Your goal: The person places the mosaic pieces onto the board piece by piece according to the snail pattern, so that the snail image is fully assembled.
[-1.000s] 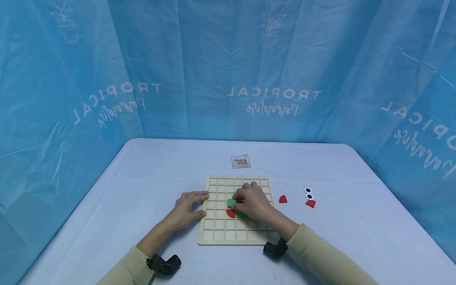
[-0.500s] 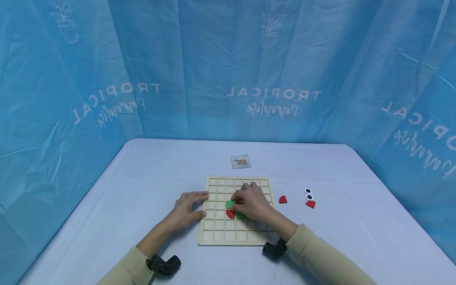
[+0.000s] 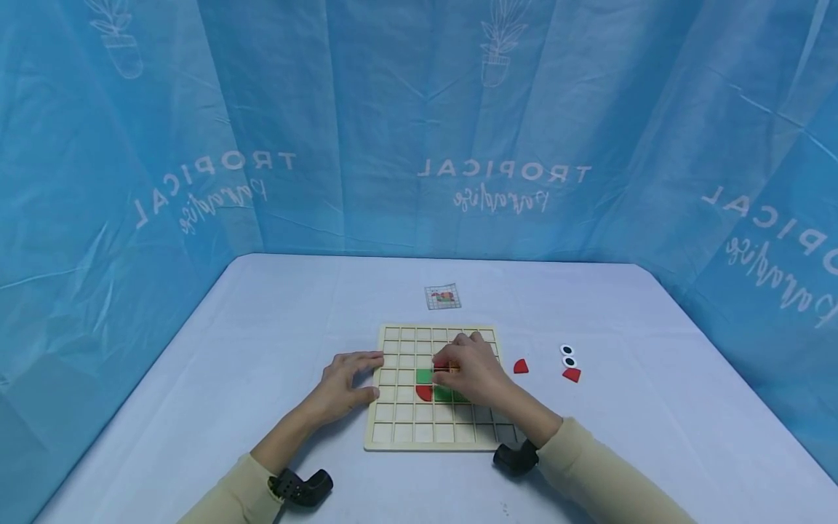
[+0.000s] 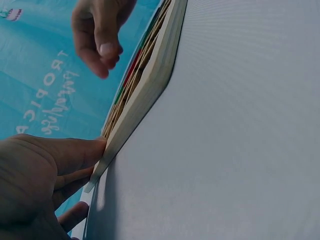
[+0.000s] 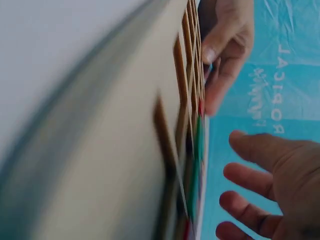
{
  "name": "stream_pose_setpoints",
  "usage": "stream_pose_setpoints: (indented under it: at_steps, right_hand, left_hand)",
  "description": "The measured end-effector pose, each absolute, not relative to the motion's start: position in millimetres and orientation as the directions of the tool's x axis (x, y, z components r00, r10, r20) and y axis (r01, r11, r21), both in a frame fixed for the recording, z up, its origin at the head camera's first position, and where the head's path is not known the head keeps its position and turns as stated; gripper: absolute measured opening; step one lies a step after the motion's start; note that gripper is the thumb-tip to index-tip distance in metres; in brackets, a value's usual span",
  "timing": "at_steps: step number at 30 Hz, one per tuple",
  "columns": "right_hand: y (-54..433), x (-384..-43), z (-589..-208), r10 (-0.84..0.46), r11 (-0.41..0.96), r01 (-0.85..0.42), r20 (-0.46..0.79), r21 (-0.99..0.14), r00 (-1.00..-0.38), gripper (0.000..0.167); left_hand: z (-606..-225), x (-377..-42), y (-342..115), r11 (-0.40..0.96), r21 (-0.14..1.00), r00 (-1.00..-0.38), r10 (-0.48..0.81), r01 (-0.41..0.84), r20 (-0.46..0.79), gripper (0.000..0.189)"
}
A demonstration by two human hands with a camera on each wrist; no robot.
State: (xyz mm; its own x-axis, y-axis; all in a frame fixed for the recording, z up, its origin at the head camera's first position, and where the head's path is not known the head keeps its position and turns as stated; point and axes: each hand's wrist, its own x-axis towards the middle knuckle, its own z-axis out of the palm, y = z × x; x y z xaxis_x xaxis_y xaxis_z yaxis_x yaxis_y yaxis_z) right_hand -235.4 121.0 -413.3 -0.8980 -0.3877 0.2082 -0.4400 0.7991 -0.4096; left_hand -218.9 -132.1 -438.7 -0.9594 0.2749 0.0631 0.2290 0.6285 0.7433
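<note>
A pale wooden grid board (image 3: 395,434) lies on the white table. My left hand (image 3: 340,382) rests its thumb and straight fingertips against the board's left edge; the left wrist view shows the thumb (image 4: 82,154) at the rim. Over the middle of the board hovers my right hand (image 3: 474,371), thumb and fingers apart, with nothing between them in the right wrist view. Just left of its fingertips a green square (image 3: 424,376) sits in a cell, above a rounded red piece (image 3: 424,394). More green pieces (image 3: 443,394) lie beside that, and red ones under the hand are partly hidden.
Right of the board are a red wedge (image 3: 521,366), two black-and-white eye discs (image 3: 569,362) and another red piece (image 3: 572,375). A small picture card (image 3: 443,297) lies behind the board. Blue printed cloth (image 3: 419,211) hangs around the table.
The green square has settled into its cell, and my right hand has let go of it and shifted slightly right. My left hand stays at the board's edge.
</note>
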Motion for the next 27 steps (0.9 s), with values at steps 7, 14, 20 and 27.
stream_pose_setpoints:
  at_steps: [7, 14, 20, 27]
  right_hand:
    - [165.3, -236.7, -405.8, -0.308, 0.813, -0.342, 0.151, -0.471, -0.939, 0.027]
    - [225.2, -243.5, -414.0, -0.28, 0.841, -0.294, 0.099, -0.454, -0.955, 0.028]
    - [255.8, -248.1, -420.0, -0.293, 0.839, -0.291, 0.068, -0.459, -0.954, 0.031]
    - [262.5, -251.5, -422.2, -0.304, 0.854, -0.283, 0.022, -0.436, -0.952, 0.034]
  left_hand:
    - [-437.5, -218.2, -131.7, 0.638, 0.738, -0.962, 0.268, 0.22, 0.055, 0.053]
    - [-437.4, -218.7, -131.4, 0.636, 0.739, -0.962, 0.268, 0.219, 0.055, 0.053]
    - [-437.7, -218.8, -132.6, 0.62, 0.752, -0.959, 0.277, 0.226, 0.06, 0.052]
    - [-438.4, -219.0, -133.6, 0.612, 0.759, -0.959, 0.278, 0.222, 0.057, 0.051]
